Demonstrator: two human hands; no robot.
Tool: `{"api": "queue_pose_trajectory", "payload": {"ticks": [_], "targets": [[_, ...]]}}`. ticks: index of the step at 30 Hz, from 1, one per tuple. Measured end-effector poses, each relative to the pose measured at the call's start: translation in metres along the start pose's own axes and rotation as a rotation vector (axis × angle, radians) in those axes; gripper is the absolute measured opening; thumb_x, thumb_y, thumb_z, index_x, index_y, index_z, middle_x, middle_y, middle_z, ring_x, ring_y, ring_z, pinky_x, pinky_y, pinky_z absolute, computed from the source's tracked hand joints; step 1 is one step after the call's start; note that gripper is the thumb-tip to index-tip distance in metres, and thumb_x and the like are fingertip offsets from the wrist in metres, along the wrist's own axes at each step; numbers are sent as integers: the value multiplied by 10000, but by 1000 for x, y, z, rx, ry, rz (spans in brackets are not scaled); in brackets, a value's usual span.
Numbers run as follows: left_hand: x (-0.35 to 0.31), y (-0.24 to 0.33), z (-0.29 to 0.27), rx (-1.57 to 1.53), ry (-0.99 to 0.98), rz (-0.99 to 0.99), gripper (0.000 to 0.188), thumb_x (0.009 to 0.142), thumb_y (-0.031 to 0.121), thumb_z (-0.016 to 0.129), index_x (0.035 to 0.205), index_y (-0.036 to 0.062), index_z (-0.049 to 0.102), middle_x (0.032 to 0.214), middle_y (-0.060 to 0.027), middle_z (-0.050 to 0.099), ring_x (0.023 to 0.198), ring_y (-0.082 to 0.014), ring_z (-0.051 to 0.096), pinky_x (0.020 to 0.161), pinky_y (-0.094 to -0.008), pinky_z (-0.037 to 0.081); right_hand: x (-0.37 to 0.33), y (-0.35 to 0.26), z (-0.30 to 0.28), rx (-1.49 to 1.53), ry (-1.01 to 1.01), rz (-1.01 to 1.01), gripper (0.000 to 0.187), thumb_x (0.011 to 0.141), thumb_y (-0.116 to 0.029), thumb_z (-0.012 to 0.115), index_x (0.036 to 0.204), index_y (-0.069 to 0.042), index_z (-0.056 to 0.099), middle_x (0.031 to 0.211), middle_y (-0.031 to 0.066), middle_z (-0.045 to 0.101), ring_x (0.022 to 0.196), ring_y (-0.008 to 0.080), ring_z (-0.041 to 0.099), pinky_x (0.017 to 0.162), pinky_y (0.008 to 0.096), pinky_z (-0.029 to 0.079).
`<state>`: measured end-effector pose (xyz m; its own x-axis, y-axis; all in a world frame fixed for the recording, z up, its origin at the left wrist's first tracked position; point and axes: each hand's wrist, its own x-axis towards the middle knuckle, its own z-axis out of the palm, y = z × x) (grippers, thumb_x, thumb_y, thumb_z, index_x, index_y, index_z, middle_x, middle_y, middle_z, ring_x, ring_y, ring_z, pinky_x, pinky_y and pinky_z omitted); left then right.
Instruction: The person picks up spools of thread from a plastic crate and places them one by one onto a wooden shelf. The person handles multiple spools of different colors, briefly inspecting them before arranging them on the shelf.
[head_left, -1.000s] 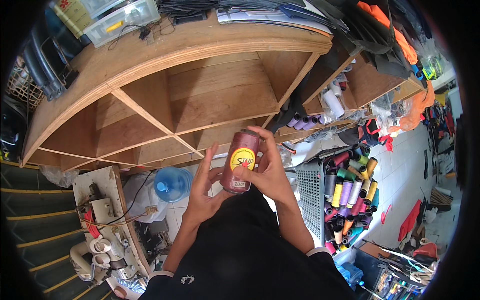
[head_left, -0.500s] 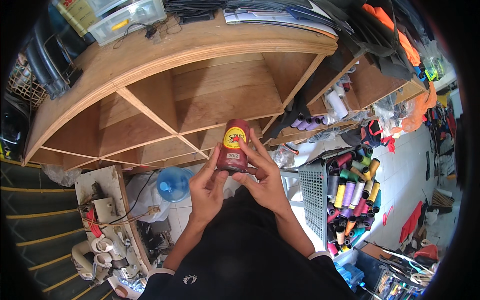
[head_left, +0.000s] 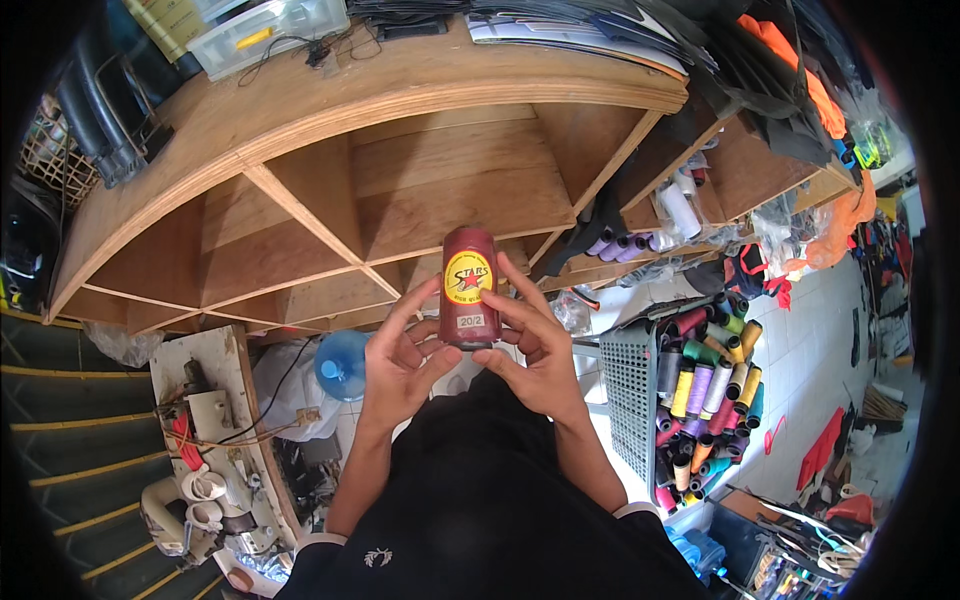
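A dark red spool of thread (head_left: pixel 468 245) with a round yellow label stands upright between my hands, in front of the wooden shelf unit (head_left: pixel 460 185). My left hand (head_left: pixel 403 355) grips its left side, fingers along the side and thumb near the base. From the right, my right hand (head_left: pixel 530 345) holds it, with fingertips over the label's edge and the thumb under the lower rim. Both hands are closed on the spool. The shelf compartments right behind it show bare wood.
At right, a grey-green plastic basket (head_left: pixel 630 410) holds many coloured thread spools (head_left: pixel 700 385). A sewing machine (head_left: pixel 205 480) on a worn table and a blue water jug (head_left: pixel 342 367) are at left. Folders (head_left: pixel 570 40) and a clear plastic box (head_left: pixel 265 35) lie on the shelf top.
The spool has turned slightly, so its label faces me more squarely, and it stands a little more upright. My fingers have shifted around it. The view has moved slightly.
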<state>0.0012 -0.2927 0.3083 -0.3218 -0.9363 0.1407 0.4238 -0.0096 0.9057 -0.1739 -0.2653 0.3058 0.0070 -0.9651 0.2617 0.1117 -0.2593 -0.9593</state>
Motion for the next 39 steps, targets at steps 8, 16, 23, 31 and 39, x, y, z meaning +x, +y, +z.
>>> {"api": "queue_pose_trajectory", "payload": {"ticks": [8,16,23,31,39], "targets": [[3,0,-5,297,-25,231,331,921,13,611,1244,-45,574,1362,-213,459,1205,-294,551,961,-363,526,0,-7,1,-69,35,-65,399,875,-110,698,1258,-43,610,1392,163,396,1188,263,555,882,334,568],[6,-9,7,396,24,270,294,932,26,600,1218,-39,595,1339,-211,484,1184,-287,566,945,-356,532,-1,-5,-6,-171,102,-89,289,930,-97,621,1211,-28,642,1359,169,440,1127,254,593,804,293,582],[19,-24,-2,71,45,63,318,919,-20,591,1223,-2,502,1360,-152,418,1222,-259,519,942,-359,524,14,18,-16,123,60,-62,272,862,12,663,1132,-8,644,1370,149,406,1215,267,530,964,377,520],[76,-32,-16,-74,74,-95,628,817,-91,675,1364,23,388,1313,-124,470,1170,-237,559,927,-363,528,63,44,-21,66,22,-12,450,793,72,688,1203,-40,539,1250,123,473,1183,248,539,963,356,481],[197,-49,-41,482,162,54,633,747,97,812,1286,-8,497,1160,-136,637,1129,-207,584,959,-381,484,175,87,-45,-381,24,-222,476,806,22,655,1248,-77,509,1135,150,563,1062,277,594,845,376,500]]}}
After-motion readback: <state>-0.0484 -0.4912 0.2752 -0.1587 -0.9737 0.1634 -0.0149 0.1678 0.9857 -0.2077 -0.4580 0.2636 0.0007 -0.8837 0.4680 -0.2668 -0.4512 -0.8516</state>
